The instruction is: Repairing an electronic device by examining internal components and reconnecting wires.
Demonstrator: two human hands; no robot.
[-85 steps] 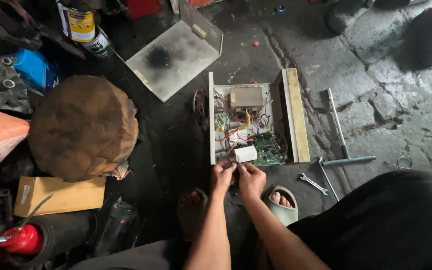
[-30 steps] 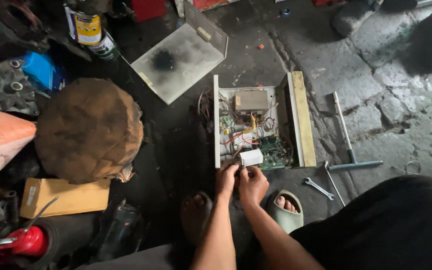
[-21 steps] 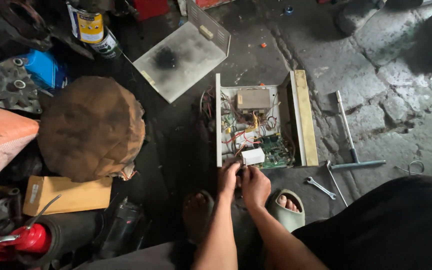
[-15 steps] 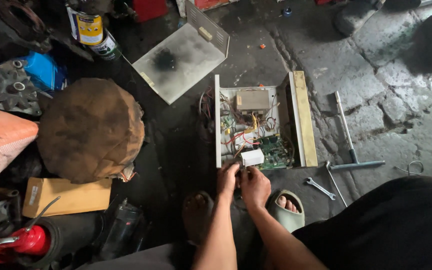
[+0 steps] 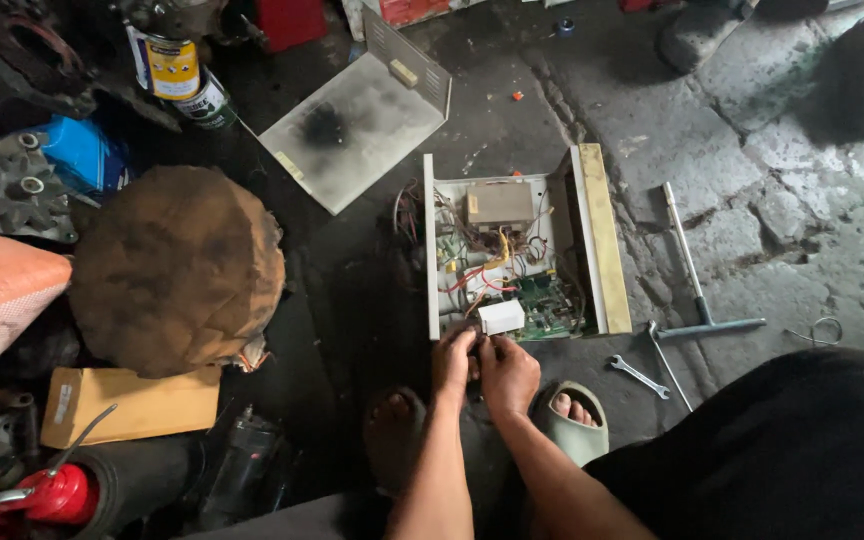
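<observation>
Both hands, left hand (image 5: 455, 358) and right hand (image 5: 508, 372), pinched something small, too hidden to identify, just below the opened white metal electronics box (image 5: 512, 255).

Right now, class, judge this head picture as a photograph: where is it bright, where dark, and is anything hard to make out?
Head view: even daylight on the stone floor at right; the left clutter sinks into shadow; the opened metal case is sharp and well lit; the left hand and right hand meet at its near edge, what they pinch too small to tell; no strong glare.
</observation>
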